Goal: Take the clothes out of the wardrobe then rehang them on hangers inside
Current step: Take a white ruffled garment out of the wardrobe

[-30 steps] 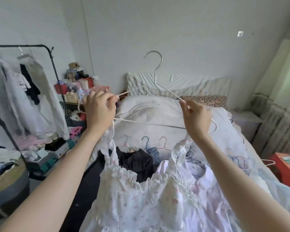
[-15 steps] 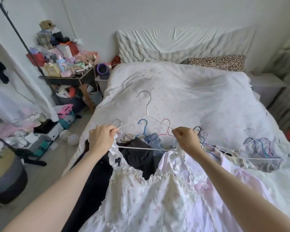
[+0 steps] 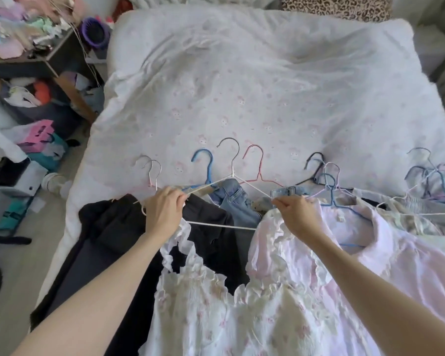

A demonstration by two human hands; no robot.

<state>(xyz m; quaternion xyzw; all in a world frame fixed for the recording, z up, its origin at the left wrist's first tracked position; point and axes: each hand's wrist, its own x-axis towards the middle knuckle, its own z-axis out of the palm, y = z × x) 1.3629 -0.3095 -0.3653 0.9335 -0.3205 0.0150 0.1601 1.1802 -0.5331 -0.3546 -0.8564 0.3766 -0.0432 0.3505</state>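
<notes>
white bedding (image 3: pixel 254 80) with a faint pink print fills the view from my head camera, spread over a bed that runs away from me. my left hand (image 3: pixel 165 210) is closed, its fingers (image 3: pixel 176 199) pinched around the left arm of a white wire hanger (image 3: pixel 231 173). my right hand (image 3: pixel 297 214) is closed as well, fingertips nipping the hanger's right arm near its shoulder. the hanger's hook points away from me, up the bed, and its bottom bar runs between my two wrists. a white ruffled dress with small pink flowers (image 3: pixel 216 309) hangs toward me from it, one frilled strap rising to each hand. beneath it, on the bed, lie a black garment (image 3: pixel 118 227) to the left, folded blue jeans (image 3: pixel 234 199) just behind the hanger, and a pale pink blouse (image 3: pixel 385 253) on a blue hanger to the right. past these, more hooks lie in a row on the cover: a blue hanger (image 3: pixel 207 165), a pink hanger (image 3: pixel 257 163) and a tangled pile of hangers (image 3: pixel 434 181) at the far right. a cluttered dark shelf (image 3: pixel 49 60) stands on the floor to the left of the bed, and a leopard-print pillow (image 3: pixel 337 7) sits at the far end.
</notes>
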